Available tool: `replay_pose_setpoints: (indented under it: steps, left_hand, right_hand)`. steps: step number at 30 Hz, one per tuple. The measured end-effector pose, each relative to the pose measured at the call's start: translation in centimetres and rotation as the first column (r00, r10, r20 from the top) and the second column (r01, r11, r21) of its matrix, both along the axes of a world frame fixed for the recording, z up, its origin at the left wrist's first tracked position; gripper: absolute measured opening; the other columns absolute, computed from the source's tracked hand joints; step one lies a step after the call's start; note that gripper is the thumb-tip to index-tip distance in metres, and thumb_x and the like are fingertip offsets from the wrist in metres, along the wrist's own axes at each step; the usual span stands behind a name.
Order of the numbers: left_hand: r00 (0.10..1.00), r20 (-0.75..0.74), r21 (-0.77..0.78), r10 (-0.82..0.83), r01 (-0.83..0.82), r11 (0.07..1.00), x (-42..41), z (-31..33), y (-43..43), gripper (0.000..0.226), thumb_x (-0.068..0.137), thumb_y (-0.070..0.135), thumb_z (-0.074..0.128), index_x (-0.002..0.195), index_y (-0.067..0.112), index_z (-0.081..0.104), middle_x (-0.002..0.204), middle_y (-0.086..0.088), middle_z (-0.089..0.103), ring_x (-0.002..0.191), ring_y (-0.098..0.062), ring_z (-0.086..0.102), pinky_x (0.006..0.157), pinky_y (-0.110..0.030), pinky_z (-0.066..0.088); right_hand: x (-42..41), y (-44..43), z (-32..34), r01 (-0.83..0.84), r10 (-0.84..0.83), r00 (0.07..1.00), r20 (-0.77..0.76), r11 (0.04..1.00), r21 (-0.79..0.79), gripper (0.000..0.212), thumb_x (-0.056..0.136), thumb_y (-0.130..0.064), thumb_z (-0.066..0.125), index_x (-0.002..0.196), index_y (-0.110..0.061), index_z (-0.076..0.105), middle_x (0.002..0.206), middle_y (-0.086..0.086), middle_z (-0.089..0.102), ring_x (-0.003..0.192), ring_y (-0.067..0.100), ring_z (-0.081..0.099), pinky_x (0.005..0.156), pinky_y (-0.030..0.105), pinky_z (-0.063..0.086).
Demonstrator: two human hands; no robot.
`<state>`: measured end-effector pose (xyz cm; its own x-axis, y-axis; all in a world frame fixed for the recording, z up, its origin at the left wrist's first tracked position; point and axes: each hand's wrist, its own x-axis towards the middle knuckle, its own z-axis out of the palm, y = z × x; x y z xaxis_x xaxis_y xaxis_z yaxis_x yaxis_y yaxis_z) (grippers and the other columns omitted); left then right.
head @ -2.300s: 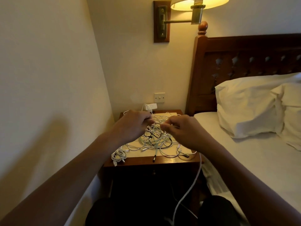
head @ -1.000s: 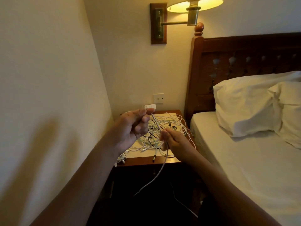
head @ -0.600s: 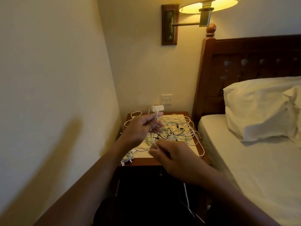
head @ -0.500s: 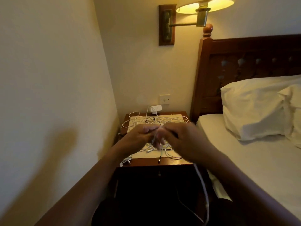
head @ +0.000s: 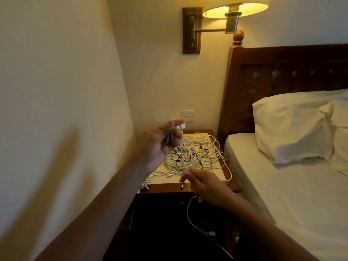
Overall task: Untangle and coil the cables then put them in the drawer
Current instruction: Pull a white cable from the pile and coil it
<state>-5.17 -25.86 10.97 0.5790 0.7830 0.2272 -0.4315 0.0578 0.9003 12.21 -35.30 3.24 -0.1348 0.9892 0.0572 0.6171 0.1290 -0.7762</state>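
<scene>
The small wooden table (head: 169,189) stands in the corner between the left wall and the bed (head: 282,194). Behind it on the wall are a switch (head: 188,116) and a white adapter (head: 182,126), and a lit lamp (head: 235,8) is above. A pillow (head: 291,127) leans on the dark headboard (head: 282,72).

The tangle of cables (head: 197,153), mostly white with some black, lies spread on the pale top of the table. A small white coil (head: 146,183) sits at the front left corner. The left grip (head: 162,142) is raised over the back left part of the table and hides it. Its fingers are curled round a white cable (head: 188,210), which stands almost upright there, with one end pointing up above the thumb. The right grip (head: 205,187) is low at the front edge and covers the near part of the tangle. It is closed on the same white cable, as far as I can tell. Below it the cable bends down and runs to the lower right, in front of the dark table front.
</scene>
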Motion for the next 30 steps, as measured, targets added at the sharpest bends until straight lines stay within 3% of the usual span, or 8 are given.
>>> replay_pose_setpoints:
  steps: [3,6,9,13,16,19,22,30]
  left_hand:
    - [0.938,-0.283,0.289,0.202,-0.117,0.950,1.0,-1.5,0.3,0.035,0.106,0.022,0.049,0.135,0.005,0.059,0.087,-0.010,0.074,0.079,-0.023,0.071,0.079,-0.033,0.059]
    - [0.818,-0.485,0.488,0.308,-0.039,0.872,0.5,-2.1,0.4,0.033,0.109,0.025,0.045,0.131,0.009,0.064,0.090,-0.012,0.075,0.080,-0.018,0.072,0.074,-0.023,0.057]
    - [0.801,-0.572,0.456,0.177,0.132,0.880,-0.6,-1.4,0.3,0.037,0.111,0.025,0.039,0.109,0.001,0.067,0.075,-0.018,0.068,0.061,-0.024,0.062,0.061,-0.031,0.052]
    - [0.732,-0.681,0.274,-0.006,0.263,0.925,-2.8,-1.1,0.6,0.044,0.109,0.035,0.042,0.104,0.003,0.072,0.058,-0.003,0.045,0.053,-0.016,0.035,0.053,-0.028,0.029]
    - [0.868,-0.479,0.119,-0.133,0.214,0.970,-5.7,-0.9,1.6,0.040,0.107,0.033,0.045,0.091,0.004,0.069,0.053,0.004,0.029,0.046,-0.010,0.023,0.053,-0.032,0.013]
    - [0.980,-0.196,-0.053,-0.042,0.033,0.998,-7.3,-0.5,2.3,0.040,0.107,0.029,0.039,0.082,0.007,0.061,0.047,0.009,0.027,0.038,-0.004,0.023,0.043,-0.020,0.021]
    - [0.998,0.040,-0.140,0.055,-0.049,0.989,-8.2,-0.1,3.1,0.043,0.110,0.030,0.035,0.079,0.013,0.060,0.046,0.010,0.030,0.041,-0.007,0.014,0.050,-0.022,0.018]
    - [0.997,-0.017,-0.051,0.074,-0.075,0.996,-5.6,0.0,0.6,0.042,0.104,0.031,0.040,0.073,0.012,0.061,0.048,0.007,0.025,0.041,-0.007,0.018,0.047,-0.025,0.018]
  right_hand:
    - [-2.0,-1.1,3.6,-0.165,0.165,0.973,0.159,0.986,-0.018,0.033,0.109,-0.038,0.044,0.110,-0.020,0.071,0.095,-0.003,0.070,0.085,0.008,0.065,0.079,0.029,0.055]
    - [-1.5,-0.8,7.9,-0.131,0.100,0.959,0.264,0.986,0.103,0.029,0.106,-0.040,0.050,0.101,-0.021,0.071,0.077,-0.008,0.065,0.068,0.002,0.059,0.063,0.018,0.045]
    - [0.9,1.1,10.5,-0.034,-0.029,0.976,0.215,0.958,0.286,0.020,0.100,-0.037,0.063,0.097,-0.022,0.075,0.073,-0.008,0.065,0.063,0.007,0.057,0.057,0.022,0.040]
    - [4.7,4.5,8.4,0.037,-0.065,0.994,0.092,0.960,0.277,0.013,0.093,-0.041,0.071,0.096,-0.030,0.078,0.086,-0.001,0.073,0.082,0.022,0.067,0.073,0.046,0.056]
    - [8.0,5.6,4.6,0.093,-0.109,0.993,0.050,0.963,0.252,0.015,0.099,-0.038,0.062,0.099,-0.032,0.076,0.092,-0.009,0.073,0.090,0.012,0.067,0.080,0.047,0.057]
    - [10.1,4.8,0.7,0.157,-0.155,0.988,-0.026,0.972,0.176,0.024,0.105,-0.031,0.052,0.098,-0.031,0.075,0.093,-0.017,0.071,0.092,-0.004,0.064,0.078,0.025,0.050]
    - [12.2,4.1,-3.1,0.267,-0.268,0.963,0.012,0.962,0.056,0.029,0.108,-0.031,0.046,0.097,-0.034,0.073,0.102,-0.010,0.072,0.099,0.010,0.066,0.077,0.026,0.050]
    - [14.9,2.0,-9.1,0.414,-0.393,0.908,0.146,0.896,-0.161,0.043,0.111,-0.031,0.040,0.099,-0.012,0.077,0.093,-0.005,0.070,0.093,0.020,0.064,0.072,0.022,0.042]
